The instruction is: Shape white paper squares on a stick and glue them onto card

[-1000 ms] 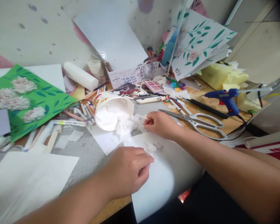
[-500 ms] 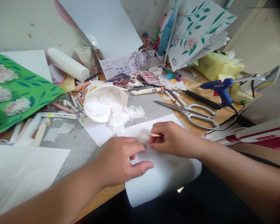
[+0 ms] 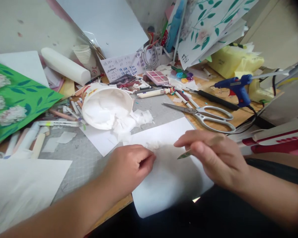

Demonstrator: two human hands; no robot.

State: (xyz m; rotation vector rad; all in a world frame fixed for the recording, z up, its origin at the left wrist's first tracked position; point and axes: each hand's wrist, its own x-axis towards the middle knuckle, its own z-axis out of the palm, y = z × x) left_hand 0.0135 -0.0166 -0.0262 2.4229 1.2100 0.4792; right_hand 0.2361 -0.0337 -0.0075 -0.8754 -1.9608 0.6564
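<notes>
A white sheet of paper (image 3: pixel 159 195) lies at the table's front edge, its near end bending down over it. On the sheet sits a small fluffy cluster of white paper bits (image 3: pixel 152 144). My left hand (image 3: pixel 131 168) rests beside this cluster with thumb and fingers pressed together; whatever they pinch is hidden. My right hand (image 3: pixel 217 158) hovers over the sheet's right side, holding a slim wooden tool with a pointed, dark greenish tip (image 3: pixel 184 154). Behind my hands, a white paper tub (image 3: pixel 106 107) lies tipped, with torn white paper pieces (image 3: pixel 131 124) spilling from its mouth.
Large scissors (image 3: pixel 203 115) lie to the right, near a blue glue gun (image 3: pixel 234 87) with a cable. Markers and a pink palette (image 3: pixel 157 78) crowd the back. A green painting with paper flowers (image 3: pixel 27 96) leans at left. A loose white sheet (image 3: pixel 22 185) covers the front left.
My right hand has drawn back to the right from the white cluster, and the tool's pointed tip now shows. My left thumb has closed against the fingers.
</notes>
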